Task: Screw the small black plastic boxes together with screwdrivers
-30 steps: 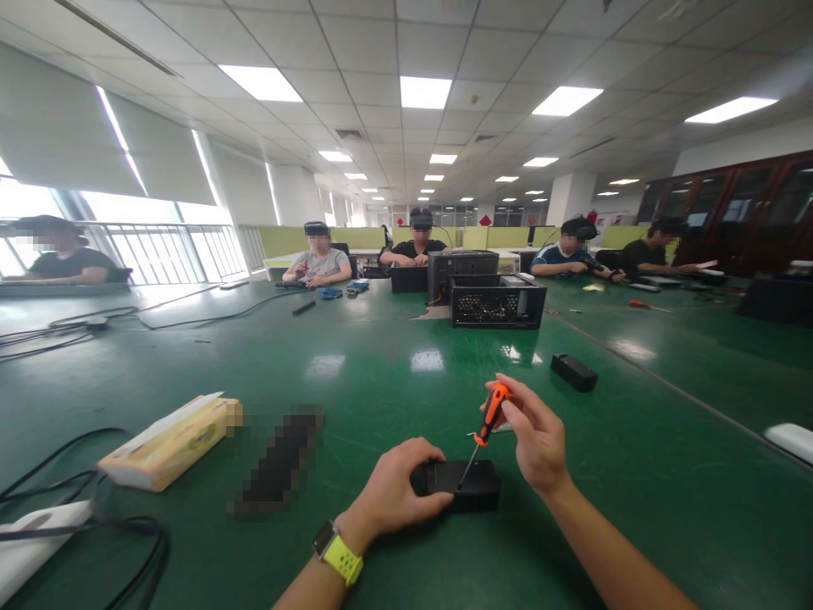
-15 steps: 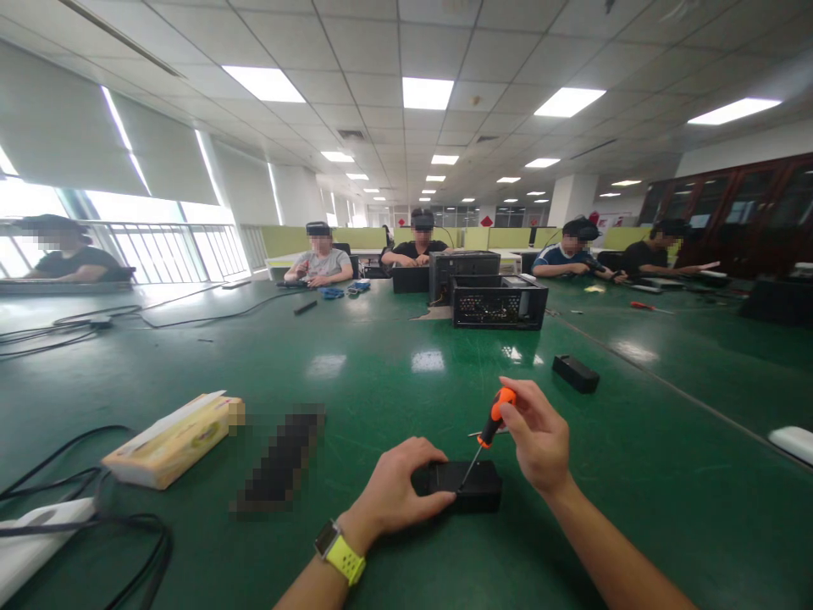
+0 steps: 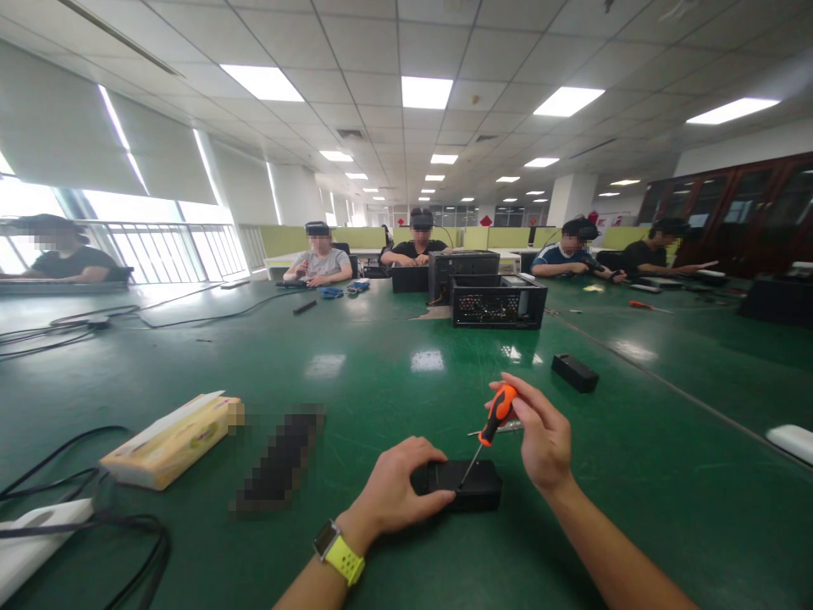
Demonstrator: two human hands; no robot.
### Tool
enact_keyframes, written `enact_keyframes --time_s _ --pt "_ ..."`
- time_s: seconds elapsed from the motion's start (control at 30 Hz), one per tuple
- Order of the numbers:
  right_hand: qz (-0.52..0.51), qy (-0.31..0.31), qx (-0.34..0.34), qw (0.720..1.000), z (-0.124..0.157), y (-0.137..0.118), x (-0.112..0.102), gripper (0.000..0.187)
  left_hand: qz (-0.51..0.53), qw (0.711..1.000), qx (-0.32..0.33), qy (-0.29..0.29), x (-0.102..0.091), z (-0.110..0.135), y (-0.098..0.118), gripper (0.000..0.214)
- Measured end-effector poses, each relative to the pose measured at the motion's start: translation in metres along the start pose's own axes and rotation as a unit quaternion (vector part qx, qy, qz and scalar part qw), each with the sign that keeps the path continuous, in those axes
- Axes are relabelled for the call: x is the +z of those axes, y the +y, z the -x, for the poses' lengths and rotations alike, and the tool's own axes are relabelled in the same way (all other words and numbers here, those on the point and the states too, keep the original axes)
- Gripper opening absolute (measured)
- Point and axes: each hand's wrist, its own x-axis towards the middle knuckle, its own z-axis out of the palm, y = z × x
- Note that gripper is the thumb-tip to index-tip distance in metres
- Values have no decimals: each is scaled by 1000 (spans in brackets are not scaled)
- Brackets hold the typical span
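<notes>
My left hand (image 3: 403,483) grips the left end of a small black box (image 3: 479,487) lying on the green table, its thumb along the near side. With my right hand (image 3: 543,432) I hold the orange and black handle of a screwdriver (image 3: 500,413) between thumb and fingers. The screwdriver leans to the right, and its tip meets the box's top near my left thumb. Behind the box lies a thin metal tool (image 3: 511,426), partly covered by the screwdriver and my right hand.
A second black box (image 3: 575,373) lies to the far right. At left are a tissue pack (image 3: 171,440), a blurred dark flat object (image 3: 279,462), a white power strip (image 3: 44,542) and black cables. Open computer cases (image 3: 499,305) stand farther back, with several people around the table.
The fingers of my right hand have shifted around the screwdriver handle, and the handle has turned slightly. My left hand and the box stay in place.
</notes>
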Motion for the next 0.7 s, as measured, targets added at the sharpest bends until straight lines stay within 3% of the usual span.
enact_keyframes --time_s 0.17,0.33,0.47,0.7 --pt "26 0 -50 998 -1 0 -1 26 0 1000 2 -2 0 0 -1 32" --pt "18 -16 -13 1000 -1 -1 -1 31 -1 1000 2 -4 0 0 -1 32" --pt "33 -18 -48 998 -1 -2 0 30 -4 1000 -1 -6 -1 0 1 32" --pt "4 -19 5 1000 3 2 -1 29 -7 1000 1 -2 -1 -1 1 31"
